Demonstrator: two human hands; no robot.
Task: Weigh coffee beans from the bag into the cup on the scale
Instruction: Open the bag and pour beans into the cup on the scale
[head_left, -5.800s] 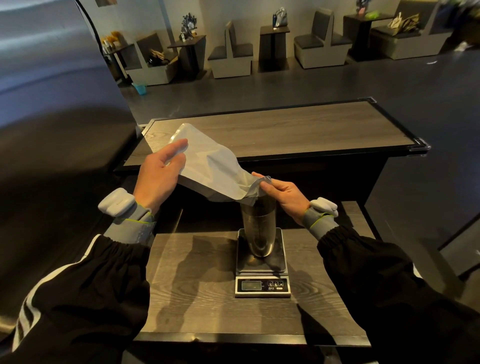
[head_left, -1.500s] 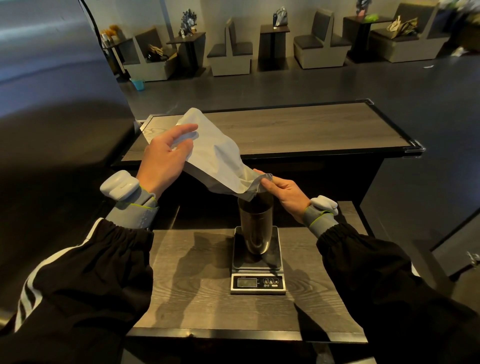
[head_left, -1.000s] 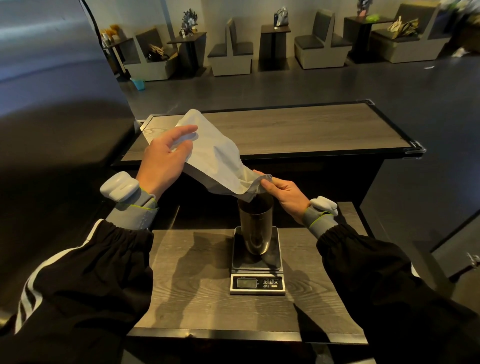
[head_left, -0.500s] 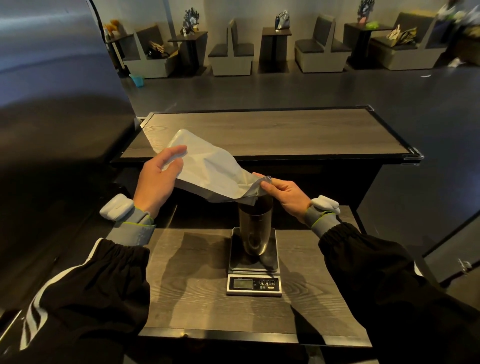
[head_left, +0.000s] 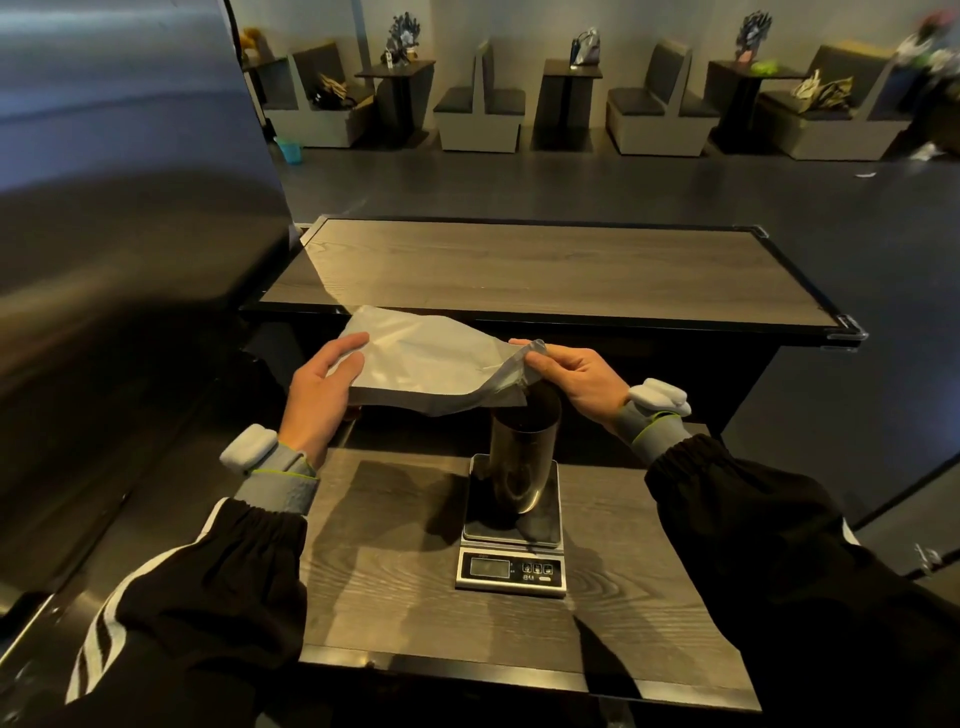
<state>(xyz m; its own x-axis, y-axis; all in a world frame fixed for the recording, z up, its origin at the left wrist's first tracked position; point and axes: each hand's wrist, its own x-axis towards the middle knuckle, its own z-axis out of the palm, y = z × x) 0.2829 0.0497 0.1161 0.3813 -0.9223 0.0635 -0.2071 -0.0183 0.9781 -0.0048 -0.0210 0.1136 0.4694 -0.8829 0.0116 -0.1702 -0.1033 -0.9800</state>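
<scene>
A silver foil bag (head_left: 426, 364) lies almost level in the air, held by both hands. My left hand (head_left: 322, 389) grips its closed bottom end. My right hand (head_left: 576, 376) pinches the open mouth, which sits just above and behind the rim of a tall steel cup (head_left: 522, 457). The cup stands on a small digital scale (head_left: 511, 566) on the near wooden table (head_left: 395, 561). The scale's reading is too small to make out, and the cup's contents are hidden in shadow.
A longer wooden counter (head_left: 545, 270) with a black rim runs behind the bag. A large curved metal surface (head_left: 119, 234) fills the left side. Booth seats and small tables line the far wall.
My left hand has lowered the bag's bottom end, so the bag went from steeply tilted to almost level. The mouth has lifted slightly above the cup rim. The cup and scale stayed put.
</scene>
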